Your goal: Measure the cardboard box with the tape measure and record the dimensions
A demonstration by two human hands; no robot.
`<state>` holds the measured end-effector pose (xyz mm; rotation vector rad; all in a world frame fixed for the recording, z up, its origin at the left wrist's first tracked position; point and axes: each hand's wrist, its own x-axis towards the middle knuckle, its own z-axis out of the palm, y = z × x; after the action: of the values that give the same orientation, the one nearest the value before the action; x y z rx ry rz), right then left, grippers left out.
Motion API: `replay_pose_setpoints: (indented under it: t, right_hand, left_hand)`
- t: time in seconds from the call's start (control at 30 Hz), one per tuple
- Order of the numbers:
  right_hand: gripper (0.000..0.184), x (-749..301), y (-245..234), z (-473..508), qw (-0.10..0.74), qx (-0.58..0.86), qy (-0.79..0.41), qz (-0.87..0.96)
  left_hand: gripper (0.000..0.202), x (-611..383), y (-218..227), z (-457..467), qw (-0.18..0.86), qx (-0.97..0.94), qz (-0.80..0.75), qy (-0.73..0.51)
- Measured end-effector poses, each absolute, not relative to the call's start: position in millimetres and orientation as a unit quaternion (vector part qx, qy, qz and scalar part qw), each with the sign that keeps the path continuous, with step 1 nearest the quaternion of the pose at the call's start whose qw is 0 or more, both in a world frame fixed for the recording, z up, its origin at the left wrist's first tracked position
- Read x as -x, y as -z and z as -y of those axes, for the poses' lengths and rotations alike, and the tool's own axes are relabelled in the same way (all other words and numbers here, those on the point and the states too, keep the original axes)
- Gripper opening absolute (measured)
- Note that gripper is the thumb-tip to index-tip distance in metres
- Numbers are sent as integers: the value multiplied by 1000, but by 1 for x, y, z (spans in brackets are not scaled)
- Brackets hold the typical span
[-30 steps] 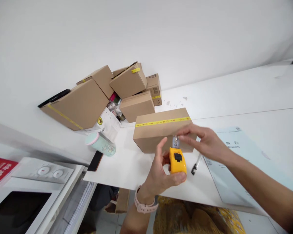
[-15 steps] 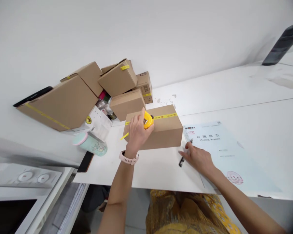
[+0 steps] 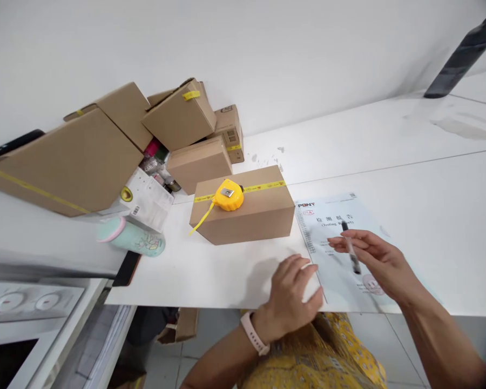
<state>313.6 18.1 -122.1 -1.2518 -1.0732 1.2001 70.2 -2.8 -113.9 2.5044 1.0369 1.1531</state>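
My right hand (image 3: 378, 262) holds a black-and-clear pen (image 3: 353, 260) between thumb and fingers, raised over the spiral-bound testing report (image 3: 389, 232). Beside the report's left edge, my left hand (image 3: 294, 292) hovers near the front of the table, fingers bent and apart, with nothing in it. A pink watch band circles that wrist. The yellow tape measure (image 3: 229, 195) lies on top of a closed cardboard box (image 3: 251, 224), a short length of its blade sticking out over the box's front left. Yellow tape runs along the box top.
Several cardboard boxes (image 3: 198, 167) are stacked at the back left against the wall. A mint-green tumbler (image 3: 135, 237) lies near a white carton (image 3: 149, 197). A dark bottle (image 3: 461, 59) stands far right. A white appliance with knobs (image 3: 28, 300) is at the lower left.
My left hand has let go of the tape measure, leaving it on the box, and moved right and toward me. My right hand has picked the pen up off the table.
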Motion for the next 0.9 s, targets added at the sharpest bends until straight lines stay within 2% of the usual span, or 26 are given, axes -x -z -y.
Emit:
replay_pose_setpoints:
  t: [0.1, 0.17, 0.27, 0.4, 0.53, 0.6, 0.77, 0.9]
  right_hand:
    - [30, -309, 123, -12, 577, 532, -437, 439]
    - [34, -302, 126, -13, 601, 541, -401, 430]
    - [41, -291, 134, -19, 602, 528, -427, 419]
    - [51, -280, 148, -27, 540, 528, -490, 435]
    - [42, -271, 159, -30, 496, 613, -439, 430]
    - [46, -268, 161, -29, 497, 635, -404, 433]
    - [50, -272, 158, -28, 496, 593, -450, 446]
    - [38, -277, 160, -27, 457, 634, -399, 479]
  left_hand:
    - [89, -94, 144, 13, 122, -909, -338, -211]
    - [103, -101, 149, 12, 118, -928, -333, -120]
    - [96, -102, 147, 9, 88, -938, -332, -53]
    - [96, -102, 147, 9, 44, -941, -334, -27]
    - [98, -103, 152, 10, 34, -940, -338, -38]
    - [99, -103, 155, 10, 40, -939, -338, -51]
    - [97, -102, 158, 10, 49, -936, -339, -84]
    - [93, -102, 158, 11, 41, -936, -339, -87]
